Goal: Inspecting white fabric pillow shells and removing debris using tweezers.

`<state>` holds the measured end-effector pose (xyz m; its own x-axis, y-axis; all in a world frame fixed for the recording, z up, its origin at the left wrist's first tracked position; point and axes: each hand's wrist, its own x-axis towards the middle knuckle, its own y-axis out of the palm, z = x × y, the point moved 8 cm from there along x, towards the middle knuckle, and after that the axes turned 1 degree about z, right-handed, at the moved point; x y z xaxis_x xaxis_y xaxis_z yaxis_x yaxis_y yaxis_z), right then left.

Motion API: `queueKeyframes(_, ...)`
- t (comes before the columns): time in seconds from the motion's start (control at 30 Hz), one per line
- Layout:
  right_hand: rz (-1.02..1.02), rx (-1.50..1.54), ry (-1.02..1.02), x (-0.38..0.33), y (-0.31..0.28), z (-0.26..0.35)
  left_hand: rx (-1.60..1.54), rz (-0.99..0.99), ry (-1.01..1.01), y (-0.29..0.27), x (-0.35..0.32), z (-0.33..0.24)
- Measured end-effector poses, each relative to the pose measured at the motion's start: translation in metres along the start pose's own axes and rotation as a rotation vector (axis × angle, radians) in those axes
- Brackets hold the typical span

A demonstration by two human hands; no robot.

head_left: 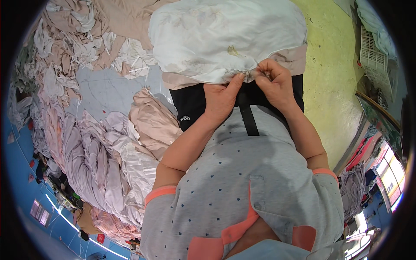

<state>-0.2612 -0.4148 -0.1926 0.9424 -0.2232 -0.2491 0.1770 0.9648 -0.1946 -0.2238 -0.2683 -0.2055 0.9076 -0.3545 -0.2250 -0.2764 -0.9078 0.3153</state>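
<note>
A big, rounded bundle wrapped in white cloth (208,39) rests across my lap, with brownish stains on its top. Its near edge is bunched into small folds between my hands. My left hand (222,99) pinches that gathered edge between thumb and fingers. Close beside it, my right hand (277,84) is closed at the same folds, fingers curled and thumb pressed in. Whether a thin cord runs through the folds is too small to tell. Peach cloth (292,60) shows under the white one, above black fabric (188,104) over my legs.
Heaps of peach and white cloth (95,156) lie along the left, with more loose pieces (69,39) at the far left. To the right is a yellow floor (331,86). A white plastic basket (375,60) stands at the far right, with hanging clothes (364,151) nearer.
</note>
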Motion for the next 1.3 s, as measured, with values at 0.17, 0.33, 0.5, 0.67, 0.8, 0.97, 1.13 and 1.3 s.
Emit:
queueKeyframes(0.17, -0.002, 0.097, 0.106, -0.006, -0.012, -0.01, 0.056, -0.005, 0.022, 0.0, 0.001, -0.003)
queueKeyframes(0.33, -0.013, -0.282, -0.177, -0.014, -0.009, 0.023, -0.018, 0.004, -0.012, 0.0, 0.001, -0.002)
queueKeyframes(0.5, -0.004, -0.345, -0.251, -0.014, -0.005, 0.018, -0.149, 0.009, -0.112, 0.001, 0.001, 0.008)
queueKeyframes(0.67, -0.041, -0.334, -0.341, -0.013, -0.002, 0.025, -0.19, 0.009, -0.169, 0.002, 0.002, 0.012)
queueKeyframes(0.8, -0.039, -0.339, -0.37, -0.013, -0.001, 0.025, -0.217, 0.008, -0.197, 0.003, 0.002, 0.014)
queueKeyframes(0.97, -0.046, -0.335, -0.36, -0.012, -0.001, 0.024, -0.225, 0.003, -0.209, 0.002, 0.002, 0.017)
queueKeyframes(1.13, -0.054, -0.339, -0.372, -0.013, -0.003, 0.022, -0.249, 0.002, -0.221, 0.003, 0.003, 0.017)
queueKeyframes(1.3, -0.106, -0.104, -0.187, -0.009, -0.014, 0.004, -0.251, -0.019, -0.227, 0.003, 0.004, 0.016)
